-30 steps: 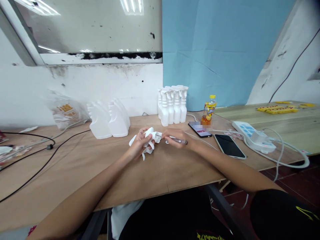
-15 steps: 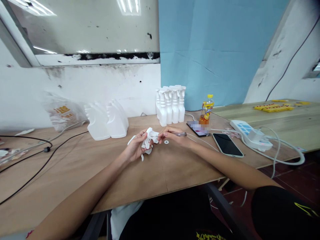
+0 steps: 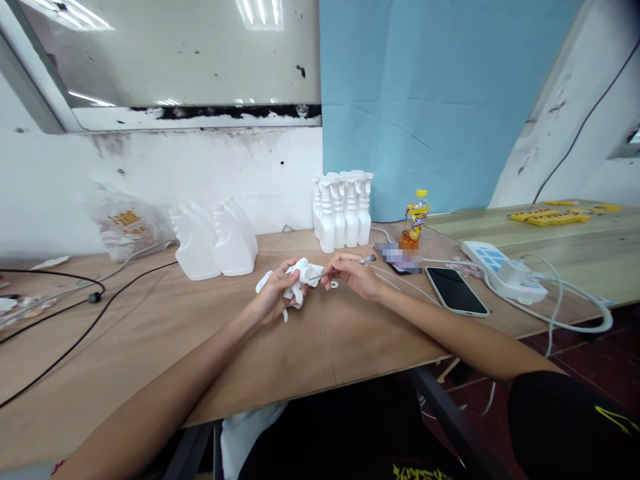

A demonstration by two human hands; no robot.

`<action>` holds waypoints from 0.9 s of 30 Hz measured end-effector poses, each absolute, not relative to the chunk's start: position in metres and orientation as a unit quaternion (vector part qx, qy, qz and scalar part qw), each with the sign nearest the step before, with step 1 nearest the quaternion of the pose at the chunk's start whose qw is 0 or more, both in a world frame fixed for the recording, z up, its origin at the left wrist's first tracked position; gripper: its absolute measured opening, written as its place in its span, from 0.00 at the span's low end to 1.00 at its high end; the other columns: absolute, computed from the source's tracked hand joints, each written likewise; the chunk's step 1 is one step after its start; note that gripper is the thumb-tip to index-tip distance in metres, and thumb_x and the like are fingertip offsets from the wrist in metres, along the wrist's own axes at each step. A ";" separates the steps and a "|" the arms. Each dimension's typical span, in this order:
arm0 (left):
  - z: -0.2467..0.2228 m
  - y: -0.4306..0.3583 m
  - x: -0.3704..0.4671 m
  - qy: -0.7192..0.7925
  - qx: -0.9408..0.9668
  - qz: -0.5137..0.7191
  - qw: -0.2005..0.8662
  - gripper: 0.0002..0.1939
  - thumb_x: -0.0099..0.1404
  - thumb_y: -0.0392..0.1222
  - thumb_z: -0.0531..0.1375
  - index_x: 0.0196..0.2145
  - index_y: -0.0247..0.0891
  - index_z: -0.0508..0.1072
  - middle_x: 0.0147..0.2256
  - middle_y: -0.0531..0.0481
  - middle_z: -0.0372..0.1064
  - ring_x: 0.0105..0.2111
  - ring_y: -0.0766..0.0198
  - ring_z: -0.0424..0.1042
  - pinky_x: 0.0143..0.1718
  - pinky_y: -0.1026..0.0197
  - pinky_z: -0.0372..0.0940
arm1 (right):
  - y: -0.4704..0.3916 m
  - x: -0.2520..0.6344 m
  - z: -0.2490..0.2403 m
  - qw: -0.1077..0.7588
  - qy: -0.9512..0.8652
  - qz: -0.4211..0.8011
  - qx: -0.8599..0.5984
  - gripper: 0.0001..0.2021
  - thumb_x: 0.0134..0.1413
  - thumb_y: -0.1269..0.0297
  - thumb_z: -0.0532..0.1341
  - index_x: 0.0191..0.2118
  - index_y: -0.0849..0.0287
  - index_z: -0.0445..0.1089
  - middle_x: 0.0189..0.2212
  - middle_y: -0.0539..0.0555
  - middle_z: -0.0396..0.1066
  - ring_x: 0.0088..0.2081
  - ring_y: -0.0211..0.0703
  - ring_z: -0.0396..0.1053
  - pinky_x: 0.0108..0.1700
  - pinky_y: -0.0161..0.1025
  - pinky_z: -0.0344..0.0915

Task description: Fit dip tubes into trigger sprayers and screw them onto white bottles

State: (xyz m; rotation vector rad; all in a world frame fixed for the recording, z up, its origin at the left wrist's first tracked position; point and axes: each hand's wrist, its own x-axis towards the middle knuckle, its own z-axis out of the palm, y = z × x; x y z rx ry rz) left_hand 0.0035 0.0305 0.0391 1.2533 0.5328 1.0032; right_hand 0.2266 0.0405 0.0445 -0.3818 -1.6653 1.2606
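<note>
My left hand (image 3: 273, 295) is closed around a white trigger spray head (image 3: 303, 268), just above the table. A slim, pen-like metal tool (image 3: 367, 259) is pinched in my right hand (image 3: 356, 275). Its thin tip points left and reaches the open end of the spray head; whether it is inside I cannot tell. Below my right fingers a small white ring washer (image 3: 335, 285) lies on the wood. Curved white plastic pieces (image 3: 285, 316) lie beside and under my left hand, which partly hides them.
White bottles without heads (image 3: 235, 250) stand left; several spray bottles (image 3: 345, 217) with heads stand by the wall. A drink bottle (image 3: 414, 223), a phone (image 3: 456, 291) and a power strip (image 3: 500, 270) are on the right. Cables (image 3: 125, 287) cross the left side.
The tool in my right hand has tilted, its rear end now higher. My right hand has shifted slightly right, and the spray head has turned a little in my left hand.
</note>
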 end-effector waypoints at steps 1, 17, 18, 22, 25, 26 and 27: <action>0.040 0.032 0.003 0.231 0.548 0.441 0.672 0.28 0.60 0.51 0.68 0.51 0.40 0.61 0.26 0.52 0.69 0.20 0.67 0.66 0.17 0.70 0.55 | 0.040 0.225 0.045 0.489 -0.669 0.540 -0.146 0.11 0.61 0.58 0.59 0.34 0.60 0.72 0.30 0.55 0.77 0.30 0.46 0.75 0.38 0.45 0.70; 0.044 0.027 0.013 0.264 0.578 0.505 0.584 0.28 0.62 0.53 0.66 0.50 0.44 0.54 0.30 0.55 0.70 0.18 0.68 0.66 0.19 0.65 0.62 | 0.048 0.228 0.029 0.433 -0.882 0.092 -0.165 0.21 0.70 0.60 0.51 0.64 0.54 0.63 0.52 0.60 0.70 0.52 0.49 0.69 0.55 0.48 0.66; 0.043 0.029 0.012 0.276 0.590 0.515 0.557 0.30 0.62 0.53 0.66 0.51 0.45 0.53 0.30 0.56 0.70 0.18 0.68 0.66 0.20 0.64 0.62 | 0.049 0.230 0.030 0.442 -0.874 0.100 -0.173 0.19 0.70 0.60 0.50 0.61 0.55 0.66 0.50 0.59 0.71 0.50 0.48 0.69 0.53 0.47 0.67; 0.041 0.038 0.005 0.346 0.621 0.544 0.446 0.32 0.60 0.54 0.67 0.53 0.44 0.54 0.34 0.55 0.70 0.24 0.66 0.70 0.27 0.63 0.66 | 0.056 0.242 0.038 0.473 -0.840 0.119 -0.238 0.18 0.70 0.57 0.50 0.47 0.59 0.75 0.37 0.56 0.74 0.40 0.47 0.70 0.46 0.44 0.66; 0.039 0.043 -0.003 0.385 0.662 0.528 0.367 0.30 0.59 0.53 0.67 0.53 0.42 0.59 0.36 0.52 0.72 0.33 0.61 0.73 0.35 0.61 0.65 | 0.063 0.255 0.045 0.417 -0.845 0.111 -0.315 0.16 0.65 0.58 0.54 0.31 0.58 0.74 0.27 0.52 0.71 0.32 0.44 0.66 0.39 0.40 0.62; 0.037 0.045 -0.005 0.392 0.677 0.520 0.344 0.29 0.60 0.52 0.67 0.53 0.42 0.61 0.37 0.51 0.73 0.36 0.60 0.73 0.37 0.60 0.65 | 0.065 0.259 0.047 0.392 -0.845 0.112 -0.346 0.17 0.63 0.59 0.55 0.25 0.58 0.72 0.24 0.51 0.69 0.30 0.43 0.65 0.38 0.39 0.61; 0.035 0.046 -0.007 0.400 0.689 0.510 0.324 0.28 0.60 0.52 0.67 0.53 0.41 0.63 0.38 0.50 0.73 0.38 0.58 0.73 0.40 0.60 0.65 | 0.068 0.264 0.047 0.376 -0.840 0.116 -0.374 0.17 0.61 0.60 0.56 0.22 0.58 0.69 0.21 0.49 0.68 0.29 0.41 0.63 0.36 0.38 0.59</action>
